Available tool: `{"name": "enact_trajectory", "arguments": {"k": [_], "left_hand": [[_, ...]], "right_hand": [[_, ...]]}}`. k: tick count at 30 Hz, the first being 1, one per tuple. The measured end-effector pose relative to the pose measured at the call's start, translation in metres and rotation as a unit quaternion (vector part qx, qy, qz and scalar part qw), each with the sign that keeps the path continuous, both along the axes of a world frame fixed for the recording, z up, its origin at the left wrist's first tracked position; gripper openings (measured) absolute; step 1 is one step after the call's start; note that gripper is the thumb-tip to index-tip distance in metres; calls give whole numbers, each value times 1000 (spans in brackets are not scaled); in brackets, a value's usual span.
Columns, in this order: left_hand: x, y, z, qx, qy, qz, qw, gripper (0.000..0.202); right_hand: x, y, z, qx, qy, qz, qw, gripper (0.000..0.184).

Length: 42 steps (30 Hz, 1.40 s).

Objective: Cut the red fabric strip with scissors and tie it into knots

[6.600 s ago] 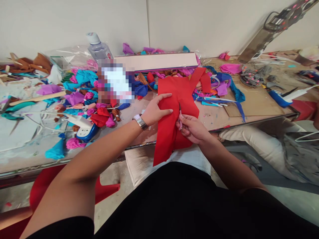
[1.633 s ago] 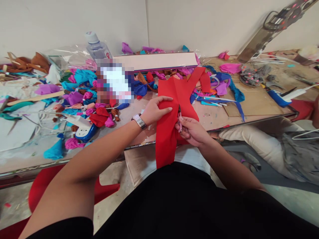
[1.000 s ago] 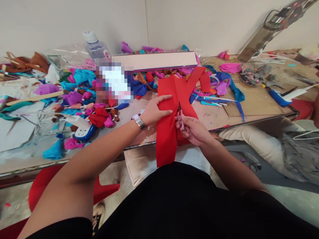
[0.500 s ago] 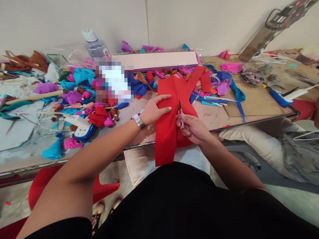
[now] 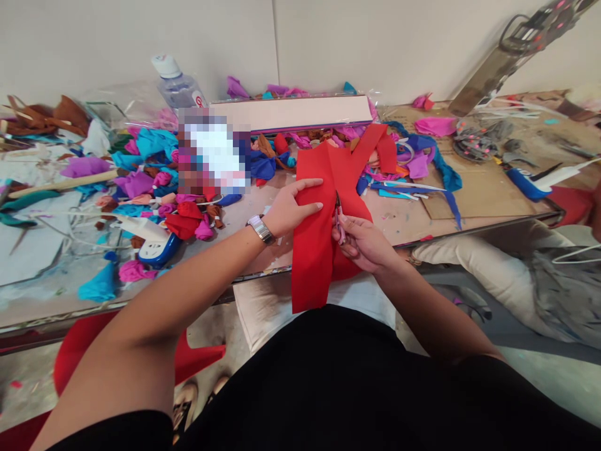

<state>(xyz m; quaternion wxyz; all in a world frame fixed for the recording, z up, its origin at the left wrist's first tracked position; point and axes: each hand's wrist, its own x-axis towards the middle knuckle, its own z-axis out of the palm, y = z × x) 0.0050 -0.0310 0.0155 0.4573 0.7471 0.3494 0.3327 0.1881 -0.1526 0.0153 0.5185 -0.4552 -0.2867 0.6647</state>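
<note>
A length of red cloth (image 5: 312, 250) hangs over the table's front edge, with a slit running up its middle from the near side. My right hand (image 5: 364, 241) is closed round the pink handles of a small pair of scissors (image 5: 339, 219), whose blades sit in the cloth at the top of the slit. My left hand (image 5: 293, 203) lies on the cloth's left part, thumb and forefinger stretched out and apart. Its other fingers are hidden. A watch (image 5: 261, 229) is on the left wrist.
Many bundled cloth pieces (image 5: 188, 219) in several colours crowd the table. A blue-and-white power strip (image 5: 158, 249) lies left, another (image 5: 530, 183) right. Behind stand a bottle (image 5: 178, 88) and a long pale box (image 5: 295, 113). Another person's leg (image 5: 474, 263) shows at right.
The scissor blades, spread apart half a second ago, have come closer together on the cloth. My left hand and the cloth have hardly moved.
</note>
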Motion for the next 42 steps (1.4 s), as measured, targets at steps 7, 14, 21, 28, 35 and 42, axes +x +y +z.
{"name": "enact_trajectory", "arguments": {"k": [7,14,21,28,35,42], "left_hand": [[0,-1,0,-7,-13,2,1000,56],[1,3,-4,-12,-16,32,999,41],[2,4,-5,0,-24,33,999,42],[1,5,-6,8,-27,29,999,42],[1,5,-6,11,-27,28,999,42],[1,6,-8,11,-31,19,999,40]], "right_hand": [[-1,-2,0,-2,8,-2,1000,44],[-2,-6,0,-10,16,6,1000,40],[-3,-8,2,-7,19,6,1000,40],[-2,-7,3,-11,19,8,1000,35],[0,-7,4,-2,27,14,1000,34],[2,-6,3,-12,27,12,999,32]]}}
